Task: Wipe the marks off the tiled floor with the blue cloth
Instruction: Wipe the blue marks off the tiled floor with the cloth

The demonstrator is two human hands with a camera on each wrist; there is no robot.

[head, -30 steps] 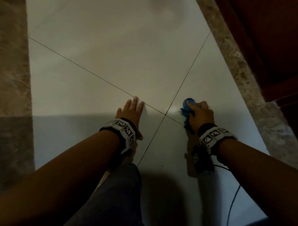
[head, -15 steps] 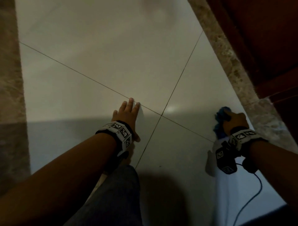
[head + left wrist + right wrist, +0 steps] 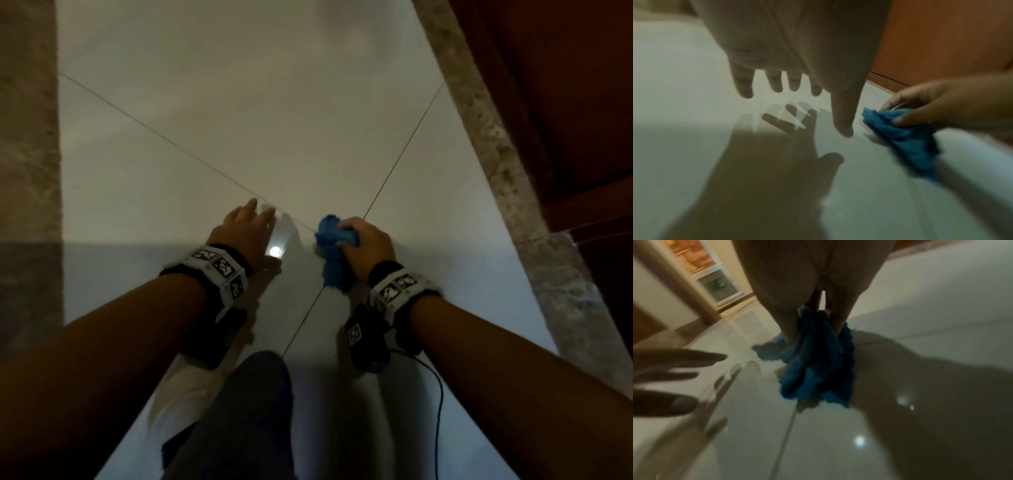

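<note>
Tiled floor (image 3: 239,113), pale and glossy with thin grout lines crossing, runs between speckled stone borders (image 3: 507,164) and a reddish wooden door (image 3: 565,85) at right. Blue cloth (image 3: 330,253) is bunched on the tile near the grout crossing, gripped in the curled fingers of the right hand (image 3: 368,245). Just beside it, the left hand (image 3: 245,229) spreads straight fingers over the floor; contact is unclear.

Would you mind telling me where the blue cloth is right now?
In the head view the blue cloth is bunched in the right hand, near where the grout lines cross, just right of the left hand.
</note>
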